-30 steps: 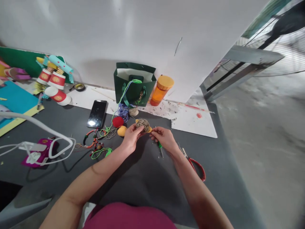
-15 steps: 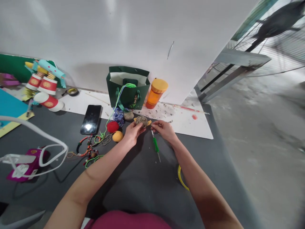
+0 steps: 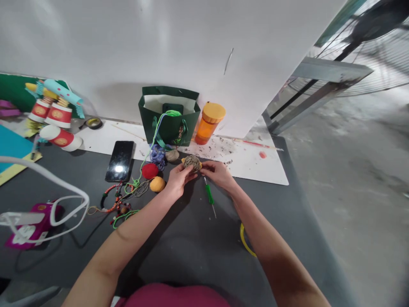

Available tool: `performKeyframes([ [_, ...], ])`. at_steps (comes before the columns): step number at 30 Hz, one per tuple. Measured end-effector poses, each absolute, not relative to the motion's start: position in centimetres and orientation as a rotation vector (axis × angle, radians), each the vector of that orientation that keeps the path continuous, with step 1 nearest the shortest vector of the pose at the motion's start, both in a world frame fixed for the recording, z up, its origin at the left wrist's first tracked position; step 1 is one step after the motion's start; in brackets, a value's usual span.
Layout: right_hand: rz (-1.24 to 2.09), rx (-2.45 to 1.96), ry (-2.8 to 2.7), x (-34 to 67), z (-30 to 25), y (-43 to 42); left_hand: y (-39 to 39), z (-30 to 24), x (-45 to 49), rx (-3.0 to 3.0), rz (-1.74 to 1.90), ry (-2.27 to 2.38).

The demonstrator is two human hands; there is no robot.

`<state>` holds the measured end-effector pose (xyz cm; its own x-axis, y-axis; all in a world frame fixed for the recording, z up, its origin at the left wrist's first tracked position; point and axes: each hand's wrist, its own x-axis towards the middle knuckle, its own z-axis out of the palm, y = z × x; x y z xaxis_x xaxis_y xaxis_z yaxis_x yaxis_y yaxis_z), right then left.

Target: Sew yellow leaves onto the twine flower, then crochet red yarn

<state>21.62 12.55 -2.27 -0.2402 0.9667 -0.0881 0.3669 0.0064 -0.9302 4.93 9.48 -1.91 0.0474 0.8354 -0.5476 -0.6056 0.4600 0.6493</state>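
Observation:
My left hand (image 3: 179, 178) is closed on a small round crocheted piece (image 3: 192, 162), grey-brown in the middle with yellow bits at its sides. At the piece's right side my right hand (image 3: 218, 174) pinches its yellow edge; whether a thread or needle is also between those fingers is too small to tell. Just below lies a crochet hook with a green handle (image 3: 209, 194) on the dark table. Left of my left hand sit a yellow yarn ball (image 3: 157, 184), a red yarn ball (image 3: 150, 171), a grey-beige yarn ball (image 3: 172, 155) and a tangle of blue-purple yarn (image 3: 157, 155).
Behind my hands stand a dark green paper bag (image 3: 169, 123) and an orange jar (image 3: 209, 123). A phone (image 3: 120, 161), beaded cords (image 3: 111, 198) and paper-cup crafts (image 3: 60, 138) are to the left. A yellow tape ring (image 3: 246, 241) lies by my right forearm.
My right hand has moved slightly left and now touches the piece's yellow edge. The piece has turned a little in my left hand. The view has shifted slightly.

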Motion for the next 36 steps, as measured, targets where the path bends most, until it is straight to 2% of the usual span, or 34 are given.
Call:
performKeyframes([
  [16,1.004,-1.533,-1.833,22.6,-2.5,14.0,8.1,-1.0,1.6,0.575,0.934,1.120],
  [25,0.950,-1.549,-1.874,22.6,-2.6,13.6,7.6,-2.0,1.7,1.296,1.114,1.416],
  [36,0.823,-1.597,-1.913,21.5,-3.1,13.3,9.6,-2.4,3.2,1.997,0.827,1.596],
])
